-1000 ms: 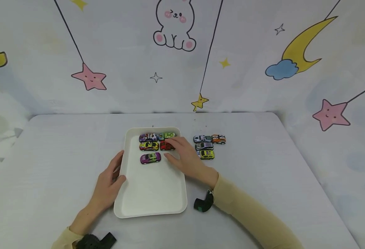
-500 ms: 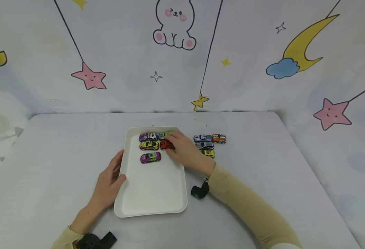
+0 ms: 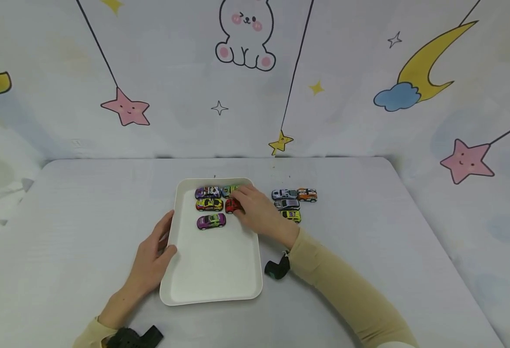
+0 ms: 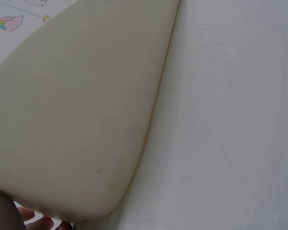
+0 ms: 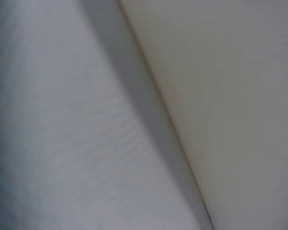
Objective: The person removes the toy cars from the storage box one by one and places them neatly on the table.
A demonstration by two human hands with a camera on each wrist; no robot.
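In the head view my left hand [image 3: 149,261] holds the left edge of a white tray [image 3: 214,273], thumb at the rim and fingers along the outside. My right hand [image 3: 261,212] reaches over the right rim, with thumb and fingers pinching a red toy car [image 3: 231,206], partly covered. Near the fingertips lies a green toy car [image 3: 229,191], also partly hidden. Purple-blue [image 3: 207,192], yellow [image 3: 209,205] and purple-green [image 3: 211,221] toy cars sit on their wheels to the left. Several fingertips [image 4: 41,222] show at the bottom of the left wrist view.
Right of the tray stand more toy cars: a silver-blue one [image 3: 284,194], an orange one [image 3: 307,195], a grey one [image 3: 287,204] and a yellow one [image 3: 291,215], partly behind the right hand. All are on a white table [image 3: 368,270] against a cartoon-printed wall.
My right thumb has drawn in against the red car, and the right hand has come slightly closer over it. The left hand and the tray have stayed put.
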